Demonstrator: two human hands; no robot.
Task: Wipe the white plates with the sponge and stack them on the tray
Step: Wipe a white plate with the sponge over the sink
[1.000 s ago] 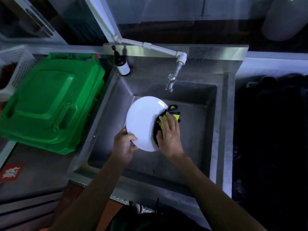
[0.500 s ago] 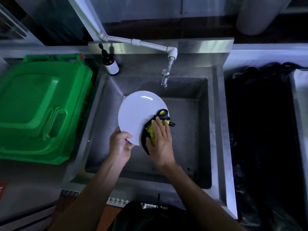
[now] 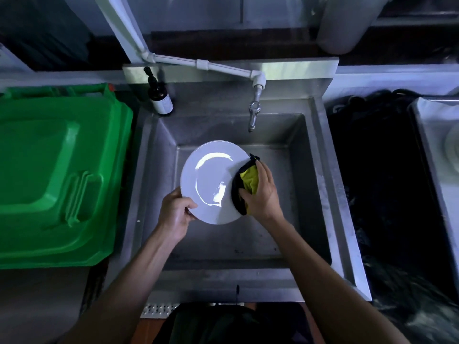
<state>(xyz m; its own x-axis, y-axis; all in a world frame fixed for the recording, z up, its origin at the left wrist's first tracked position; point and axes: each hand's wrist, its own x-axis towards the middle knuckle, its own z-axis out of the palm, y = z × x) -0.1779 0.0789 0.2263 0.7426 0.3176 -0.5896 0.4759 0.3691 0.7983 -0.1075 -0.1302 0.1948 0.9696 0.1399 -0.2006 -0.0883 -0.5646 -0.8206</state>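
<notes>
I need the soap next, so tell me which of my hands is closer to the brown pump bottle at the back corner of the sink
Left. Your left hand grips the plate rim on the bottle's side of the basin; your right hand, holding the sponge, sits farther right.

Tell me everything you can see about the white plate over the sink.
The white plate is round, glossy and plain, ceramic by its look, with bright glare arcs around its shallow well. It is held above the steel sink basin, face toward the camera, below and left of the tap. The left hand grips its lower left rim, and the right hand presses a yellow and black sponge against its right edge.
</notes>
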